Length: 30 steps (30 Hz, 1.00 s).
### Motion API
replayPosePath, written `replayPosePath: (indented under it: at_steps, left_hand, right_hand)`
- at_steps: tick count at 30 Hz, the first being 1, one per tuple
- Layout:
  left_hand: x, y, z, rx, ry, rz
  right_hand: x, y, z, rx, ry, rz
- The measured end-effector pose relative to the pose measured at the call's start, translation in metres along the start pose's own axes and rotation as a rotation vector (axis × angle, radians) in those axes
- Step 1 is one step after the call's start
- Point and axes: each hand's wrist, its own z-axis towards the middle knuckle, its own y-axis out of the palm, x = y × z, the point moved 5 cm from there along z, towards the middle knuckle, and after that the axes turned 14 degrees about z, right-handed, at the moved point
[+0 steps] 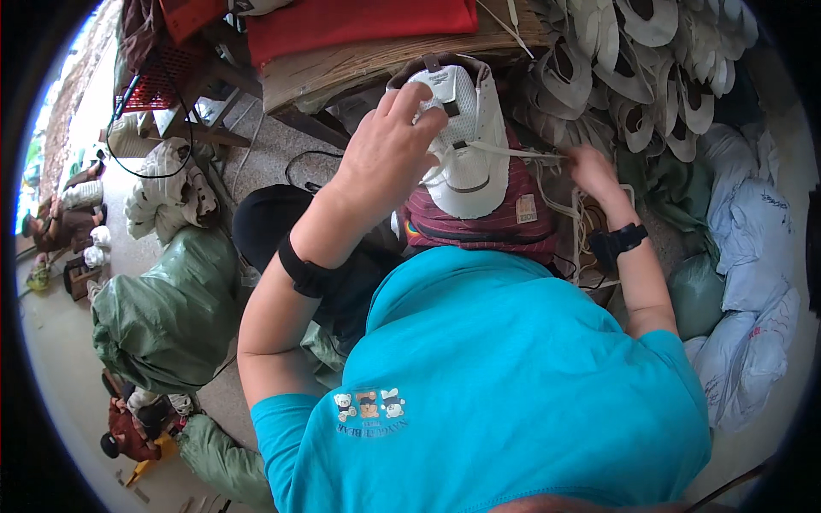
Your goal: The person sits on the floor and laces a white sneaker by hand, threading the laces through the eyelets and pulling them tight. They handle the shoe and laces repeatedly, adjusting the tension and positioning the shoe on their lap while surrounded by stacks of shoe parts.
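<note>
A white mesh shoe (466,175) with a dark-lined collar rests over my lap on a maroon striped cloth (453,227), its toe towards me. My left hand (389,141) lies over the shoe's left side with fingers curled. What it grips is hidden, though a loop of lace shows by the palm. A white shoelace (517,153) runs from the front of the shoe's opening out to the right. My right hand (590,171) is closed on that lace, holding it away from the shoe. More loose laces (560,205) hang below this hand.
Beyond the shoe stands a wooden bench (329,75) with a red cloth (368,26) on it. Many grey-white shoe uppers (637,64) hang at the far right. Pale sacks (757,248) line the right side. Green sacks (167,312) and other people (132,436) are at left.
</note>
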Motion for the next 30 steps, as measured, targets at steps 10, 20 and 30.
replayPosePath:
  at_steps: [10,20,30]
  left_hand:
    - [-0.007,0.017,0.0,-0.094,0.113,0.066]
    - [-0.013,0.025,-0.005,0.044,-0.022,-0.038]
    - [-0.02,0.045,-0.011,0.34,-0.426,-0.565]
  right_hand:
    - [0.246,-0.04,-0.072,0.904,0.731,2.201]
    - [0.323,-0.109,-0.157,1.017,0.803,1.785]
    - [0.269,-0.017,-0.101,-0.293,0.51,0.002]
